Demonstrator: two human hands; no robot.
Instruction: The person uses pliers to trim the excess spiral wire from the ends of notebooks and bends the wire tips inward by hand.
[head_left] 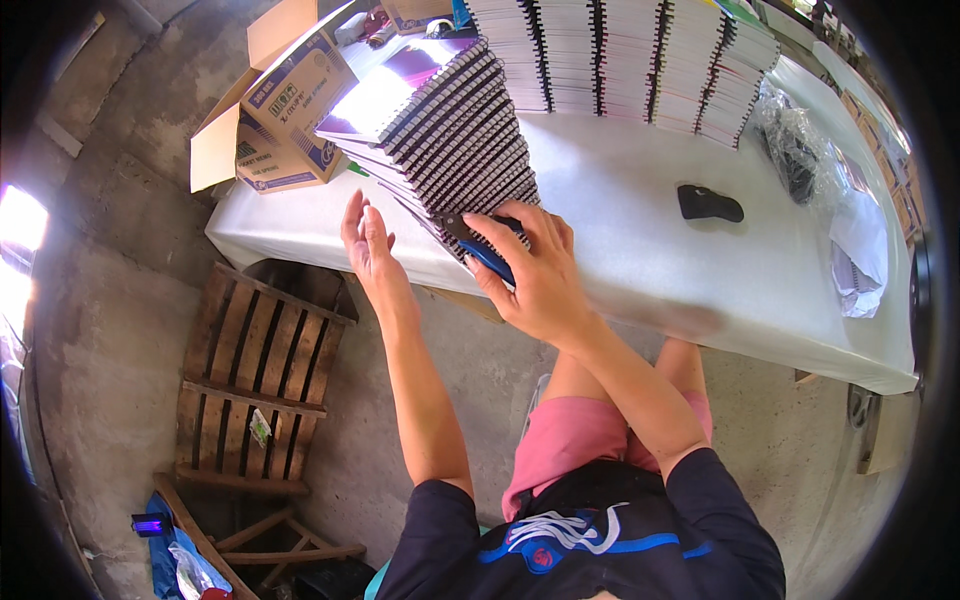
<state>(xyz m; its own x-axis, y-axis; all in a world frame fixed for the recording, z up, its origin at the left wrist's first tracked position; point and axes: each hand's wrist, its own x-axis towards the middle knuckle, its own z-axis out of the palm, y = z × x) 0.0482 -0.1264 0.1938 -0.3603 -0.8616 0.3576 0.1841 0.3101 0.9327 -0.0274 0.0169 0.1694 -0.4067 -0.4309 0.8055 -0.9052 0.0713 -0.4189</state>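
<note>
White-covered table (630, 240), concrete floor (362, 425) beneath. Your right hand (543, 268): wrapped round blue-handled pliers (489, 260), at near end of spiral-bound book stack (460, 130). Your left hand (374, 248): empty, loosely spread, just left of stack. Farther: cardboard box (290, 125), left; more book stacks (625, 60), right.

From my end, the head view showed print on the open cardboard box (282, 130) at the far left of the table (640, 190). On its side I made out a dark blue-purple band bearing pale lettering, a boxed row of dark symbols, and a line of dark characters beneath. Two short lines of small capitals ran low on the box, by its corner, near another blue-purple strip. Across the front of the black shirt (640, 520) I saw a looping white script-like design over a blue stripe, with a small red-and-blue emblem below, its detail too fine for me.
</note>
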